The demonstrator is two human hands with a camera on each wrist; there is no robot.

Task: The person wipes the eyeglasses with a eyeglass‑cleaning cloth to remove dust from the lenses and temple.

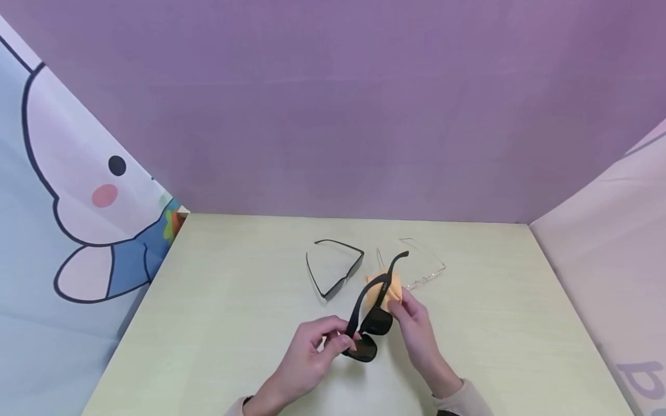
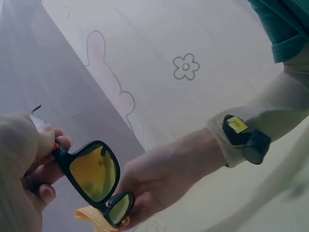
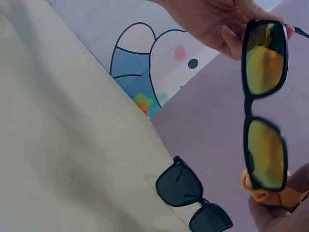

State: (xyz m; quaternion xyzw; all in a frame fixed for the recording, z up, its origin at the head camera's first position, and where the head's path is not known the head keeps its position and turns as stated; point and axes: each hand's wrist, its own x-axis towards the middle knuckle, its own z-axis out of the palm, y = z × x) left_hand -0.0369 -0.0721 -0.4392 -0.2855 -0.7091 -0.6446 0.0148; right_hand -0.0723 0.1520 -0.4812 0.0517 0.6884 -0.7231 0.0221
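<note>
My left hand (image 1: 314, 355) pinches a pair of black-framed sunglasses (image 1: 377, 322) near one hinge, with the temples unfolded and pointing away. Their lenses reflect yellow and orange in both wrist views. In my right hand (image 1: 418, 335) is an orange cloth (image 1: 393, 289), bunched between thumb and fingers. Seen from the right wrist, the cloth (image 3: 277, 198) lies against the lower end of the held sunglasses (image 3: 265, 154), at the lens farther from my left hand. How much of that lens's back the cloth covers is hidden.
A second pair of dark sunglasses (image 1: 355, 266) lies unfolded on the pale table (image 1: 208, 323), beyond my left hand. Thin metal-framed glasses (image 1: 428, 277) lie beyond my right hand, partly behind the cloth. A purple wall (image 1: 333, 144) stands at the table's back, with printed fabric (image 1: 78, 162) on the left.
</note>
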